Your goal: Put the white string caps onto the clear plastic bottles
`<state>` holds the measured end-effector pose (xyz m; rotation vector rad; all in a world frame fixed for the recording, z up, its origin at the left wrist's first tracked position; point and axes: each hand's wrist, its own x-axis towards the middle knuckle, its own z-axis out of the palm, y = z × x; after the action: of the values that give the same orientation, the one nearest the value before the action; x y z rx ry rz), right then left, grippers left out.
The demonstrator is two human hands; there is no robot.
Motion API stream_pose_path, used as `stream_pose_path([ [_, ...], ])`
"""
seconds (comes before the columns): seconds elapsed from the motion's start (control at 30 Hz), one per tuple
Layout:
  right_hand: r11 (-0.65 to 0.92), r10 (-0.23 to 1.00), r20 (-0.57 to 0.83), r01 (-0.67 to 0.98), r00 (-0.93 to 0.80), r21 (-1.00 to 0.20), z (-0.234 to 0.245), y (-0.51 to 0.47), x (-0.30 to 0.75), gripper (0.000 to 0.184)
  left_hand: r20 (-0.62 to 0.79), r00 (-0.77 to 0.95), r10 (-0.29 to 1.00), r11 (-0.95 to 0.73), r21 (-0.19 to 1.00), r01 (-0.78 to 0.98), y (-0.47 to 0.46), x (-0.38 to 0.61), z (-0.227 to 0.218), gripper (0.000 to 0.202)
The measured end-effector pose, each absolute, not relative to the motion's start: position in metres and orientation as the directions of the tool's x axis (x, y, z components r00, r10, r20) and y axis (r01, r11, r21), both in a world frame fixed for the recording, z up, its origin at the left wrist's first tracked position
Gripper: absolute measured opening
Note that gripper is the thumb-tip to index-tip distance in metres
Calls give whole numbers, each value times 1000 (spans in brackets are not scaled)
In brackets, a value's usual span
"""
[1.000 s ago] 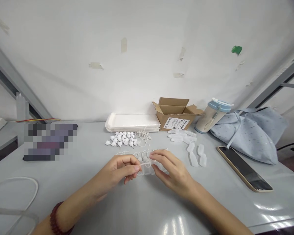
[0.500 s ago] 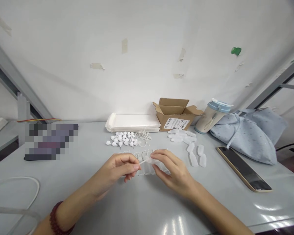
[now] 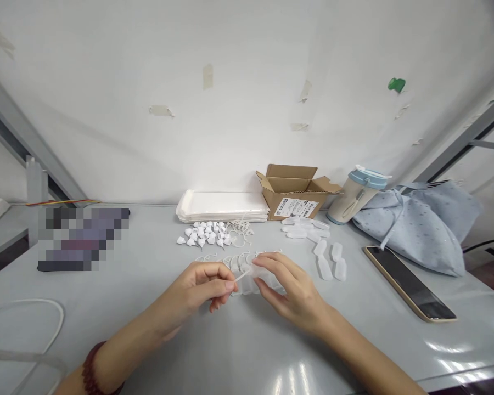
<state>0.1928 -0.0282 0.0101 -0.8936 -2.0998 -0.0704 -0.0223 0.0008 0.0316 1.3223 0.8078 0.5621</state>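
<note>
The left hand (image 3: 209,286) pinched a thin white strap (image 3: 242,276), which bridged the gap to the separate right hand (image 3: 291,288), clasped on a small translucent plastic piece (image 3: 254,269). Translucent pouches (image 3: 246,286) lay in a row between and just beyond both hands.

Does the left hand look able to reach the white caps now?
Probably yes: the white caps lie just beyond the left hand, with nothing tall between them, though it pinches a thin white strip.
</note>
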Motion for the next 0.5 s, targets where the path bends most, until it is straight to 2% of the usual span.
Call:
stream_pose_path([
  [0.5, 750, 575, 712, 607, -404, -262, 11, -26, 194, 35, -185, 612, 769, 190, 980, 57, -1, -24, 34, 21],
])
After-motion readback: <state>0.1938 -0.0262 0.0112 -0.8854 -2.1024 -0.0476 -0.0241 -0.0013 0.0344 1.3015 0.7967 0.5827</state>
